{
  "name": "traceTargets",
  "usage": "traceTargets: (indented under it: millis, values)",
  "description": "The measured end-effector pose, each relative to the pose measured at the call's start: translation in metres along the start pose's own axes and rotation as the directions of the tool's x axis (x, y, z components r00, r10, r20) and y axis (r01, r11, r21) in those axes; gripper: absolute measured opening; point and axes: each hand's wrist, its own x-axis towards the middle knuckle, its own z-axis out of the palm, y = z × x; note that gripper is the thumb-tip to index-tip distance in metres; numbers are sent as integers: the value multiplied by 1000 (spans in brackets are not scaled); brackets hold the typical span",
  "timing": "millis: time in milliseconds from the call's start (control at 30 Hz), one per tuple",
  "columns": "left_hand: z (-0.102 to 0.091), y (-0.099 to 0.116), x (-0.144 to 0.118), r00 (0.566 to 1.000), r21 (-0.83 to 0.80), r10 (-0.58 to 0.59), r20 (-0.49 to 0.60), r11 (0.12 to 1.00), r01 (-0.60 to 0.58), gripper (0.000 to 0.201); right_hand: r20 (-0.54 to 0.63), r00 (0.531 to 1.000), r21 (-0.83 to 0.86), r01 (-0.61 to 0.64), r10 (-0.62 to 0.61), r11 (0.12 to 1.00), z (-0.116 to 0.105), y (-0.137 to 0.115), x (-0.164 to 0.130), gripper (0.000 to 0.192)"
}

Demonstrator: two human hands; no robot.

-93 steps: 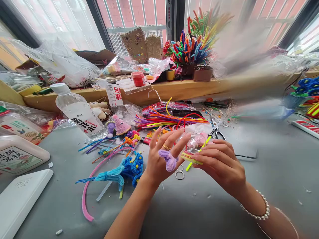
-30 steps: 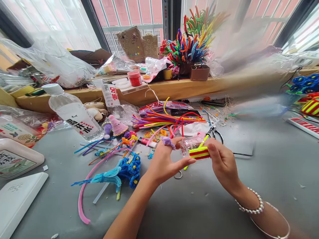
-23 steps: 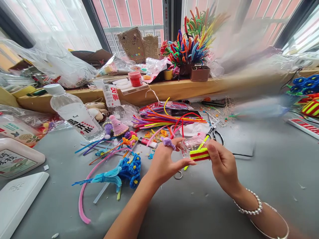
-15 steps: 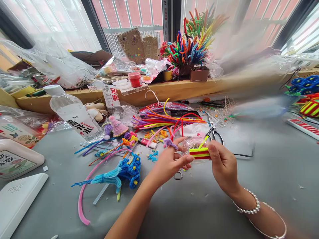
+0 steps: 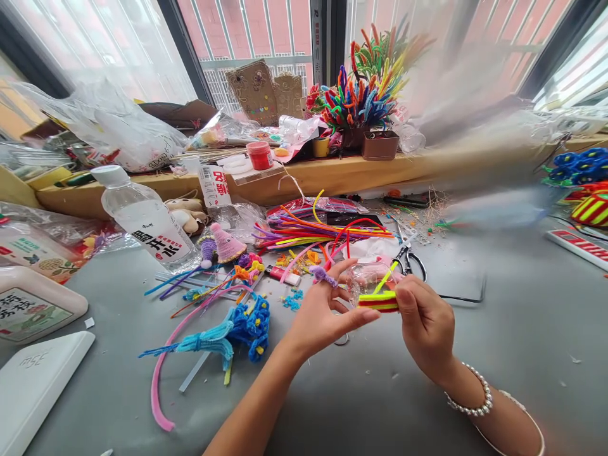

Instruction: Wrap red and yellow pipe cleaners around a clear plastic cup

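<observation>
Between my two hands is a clear plastic container (image 5: 360,278), possibly the cut end of a bottle. Red and yellow pipe cleaners (image 5: 377,301) lie in stripes along its near side, and a yellow end sticks up. My left hand (image 5: 313,320), wearing a purple fuzzy ring (image 5: 323,275), grips the container from the left, with the thumb along the stripes. The thumb and curled fingers of my right hand (image 5: 425,326) pinch the stripes at their right end. Black-handled scissors (image 5: 407,251) lie just behind my right hand.
Loose pipe cleaners (image 5: 285,228) are heaped behind the hands. Blue pipe-cleaner flowers (image 5: 254,326) and a curved pink strip (image 5: 156,392) lie to the left. A water bottle (image 5: 147,221) stands at back left. A wooden ledge (image 5: 327,175) with craft items runs along the window.
The striped band has tilted, showing more yellow on top. My left thumb has slid rightward along it. My right hand has moved slightly down. The whole view has shifted a little.
</observation>
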Motion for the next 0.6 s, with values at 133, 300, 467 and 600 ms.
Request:
traceTargets:
  millis: [133, 300, 467, 600]
  values:
    - [1, 1, -3, 997, 92, 44, -60, 995, -39, 78, -21, 1000, 44, -1, 2, 999, -1, 1, -2, 24]
    - [-1, 3, -2, 997, 55, 65, -39, 996, -63, 70, -25, 999, 70, -40, 42, 997, -2, 0, -2, 26]
    - [-11, 9, 1, 997, -78, -66, 42, 995, 69, 71, -68, 988, 82, -133, 138, 988, -6, -2, 10, 31]
    - [-27, 14, 2, 997, 29, -11, -77, 999, 13, 27, -108, 976, 55, -184, 189, 981, -19, 4, 25, 34]
